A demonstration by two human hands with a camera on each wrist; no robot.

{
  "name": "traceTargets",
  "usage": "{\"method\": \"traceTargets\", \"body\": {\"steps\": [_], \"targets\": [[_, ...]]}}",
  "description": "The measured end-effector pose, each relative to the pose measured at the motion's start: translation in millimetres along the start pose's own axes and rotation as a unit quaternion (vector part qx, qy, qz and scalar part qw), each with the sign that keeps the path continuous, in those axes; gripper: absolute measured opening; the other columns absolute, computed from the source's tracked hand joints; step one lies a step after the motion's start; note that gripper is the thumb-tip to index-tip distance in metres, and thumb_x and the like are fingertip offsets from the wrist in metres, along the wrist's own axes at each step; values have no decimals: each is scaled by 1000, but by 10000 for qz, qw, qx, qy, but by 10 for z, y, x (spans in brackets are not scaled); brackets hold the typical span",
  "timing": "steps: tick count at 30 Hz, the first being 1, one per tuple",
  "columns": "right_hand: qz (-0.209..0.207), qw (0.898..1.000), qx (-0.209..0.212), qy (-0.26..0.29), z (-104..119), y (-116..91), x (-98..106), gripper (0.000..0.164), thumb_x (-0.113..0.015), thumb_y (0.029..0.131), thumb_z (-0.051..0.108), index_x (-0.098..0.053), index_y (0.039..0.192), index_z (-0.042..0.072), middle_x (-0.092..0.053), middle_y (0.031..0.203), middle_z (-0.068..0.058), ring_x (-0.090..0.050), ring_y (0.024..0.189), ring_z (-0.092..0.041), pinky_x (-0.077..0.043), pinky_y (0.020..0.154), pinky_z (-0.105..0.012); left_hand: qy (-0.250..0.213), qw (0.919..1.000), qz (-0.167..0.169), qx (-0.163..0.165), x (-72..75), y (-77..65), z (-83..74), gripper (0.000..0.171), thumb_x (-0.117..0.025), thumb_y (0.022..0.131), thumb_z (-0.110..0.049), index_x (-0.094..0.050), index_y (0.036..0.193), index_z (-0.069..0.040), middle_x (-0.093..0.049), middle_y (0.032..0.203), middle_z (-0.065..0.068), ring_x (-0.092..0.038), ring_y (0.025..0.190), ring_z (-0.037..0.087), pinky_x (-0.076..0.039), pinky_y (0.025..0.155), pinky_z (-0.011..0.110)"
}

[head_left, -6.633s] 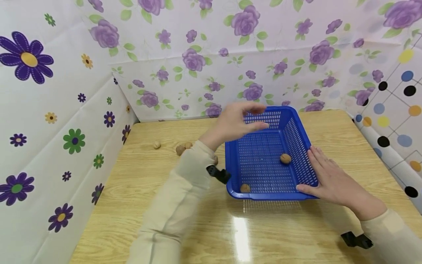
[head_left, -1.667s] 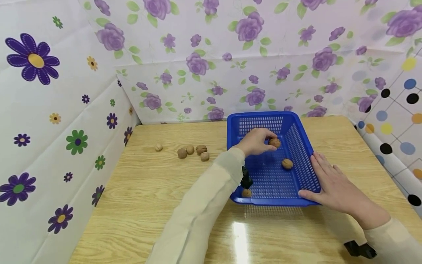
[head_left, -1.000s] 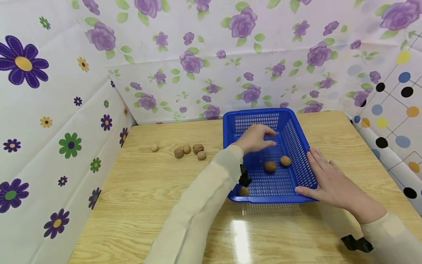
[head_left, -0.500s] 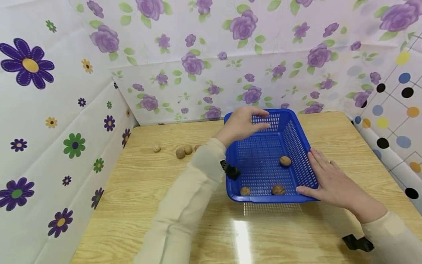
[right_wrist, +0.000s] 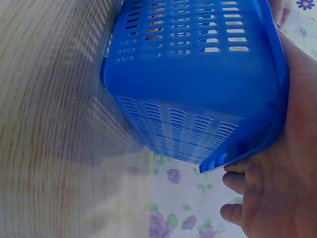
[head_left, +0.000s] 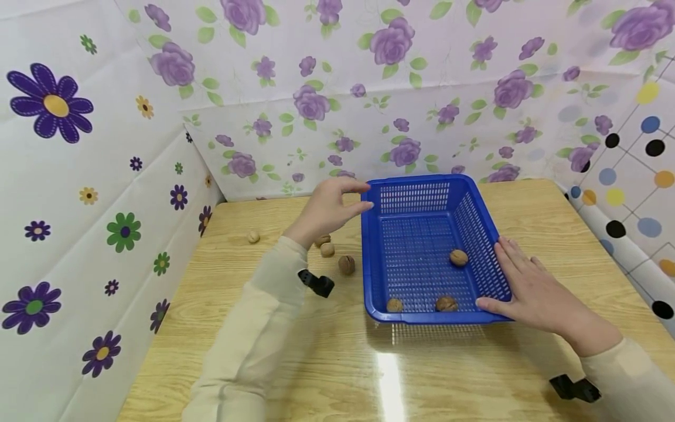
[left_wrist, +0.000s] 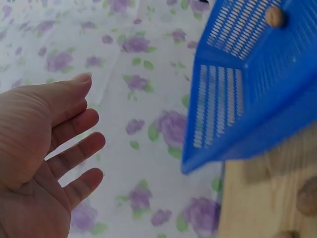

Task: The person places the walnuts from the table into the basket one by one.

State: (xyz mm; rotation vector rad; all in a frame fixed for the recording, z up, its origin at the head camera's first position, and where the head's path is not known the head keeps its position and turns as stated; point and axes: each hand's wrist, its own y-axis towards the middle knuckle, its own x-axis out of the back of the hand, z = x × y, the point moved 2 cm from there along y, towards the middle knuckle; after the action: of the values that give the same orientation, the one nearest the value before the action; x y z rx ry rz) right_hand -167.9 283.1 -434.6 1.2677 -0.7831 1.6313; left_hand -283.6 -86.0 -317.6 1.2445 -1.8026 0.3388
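Note:
My left hand [head_left: 329,208] hovers over the table just left of the blue plastic basket [head_left: 371,258], fingers and thumb apart with nothing between them. In the left wrist view its palm faces the camera. My right hand [head_left: 532,287] rests on the basket's near right corner, fingers straight along the right rim and thumb on the front rim. Inside the basket lie three walnuts: one walnut [head_left: 459,258] by the right wall, another walnut [head_left: 446,303] at the front, and a third walnut [head_left: 394,305] in the front left corner.
Left of the basket on the wooden table [head_left: 327,363] lie a dark walnut [head_left: 346,265], a paler walnut [head_left: 327,249] and a walnut [head_left: 323,240] partly behind my left hand. A light-coloured nut [head_left: 253,236] sits farther left. Flowered cloth [head_left: 295,135] hangs behind.
My left hand has let go of a walnut inside the basket, then risen and moved left out of it. That walnut has rolled to the front wall. My right hand has stayed put.

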Motion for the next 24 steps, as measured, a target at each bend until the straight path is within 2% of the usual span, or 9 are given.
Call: {"method": "traceTargets", "body": {"steps": [8,15,19,24], "targets": [[-39,10000,26,-2,4,9,9,113,-61,83,64,-3,152,-4,2,158,-21,2,145,-38,-8,108,-67,-279,9983,13,504,-83,-325,557,38,-68,91,-30,-64,126,-14,-64,123,1,-55,115,17,-43,99,40],[-99,9999,-32,34,5,12,2,113,-63,82,64,-5,152,-3,-1,158,-21,0,145,-36,-10,109,-66,-624,9925,78,1046,-399,-589,1003,39,-71,89,-27,-64,125,-13,-64,121,2,-58,112,22,-47,94,42],[-71,10000,-36,48,2,12,2,113,-63,82,64,-4,152,-3,-1,158,-22,1,145,-36,-9,109,-66,-647,9901,253,1217,-588,-678,1139,41,-75,86,-27,-65,122,-10,-65,120,7,-58,110,21,-49,92,39],[-53,10000,-19,48,0,3,3,113,-62,83,64,-3,152,-3,0,158,-23,2,145,-38,-10,108,-67,-826,9881,415,1230,-748,-726,1190,47,-78,83,-25,-64,123,-4,-64,121,9,-58,111,22,-47,96,40]]}}
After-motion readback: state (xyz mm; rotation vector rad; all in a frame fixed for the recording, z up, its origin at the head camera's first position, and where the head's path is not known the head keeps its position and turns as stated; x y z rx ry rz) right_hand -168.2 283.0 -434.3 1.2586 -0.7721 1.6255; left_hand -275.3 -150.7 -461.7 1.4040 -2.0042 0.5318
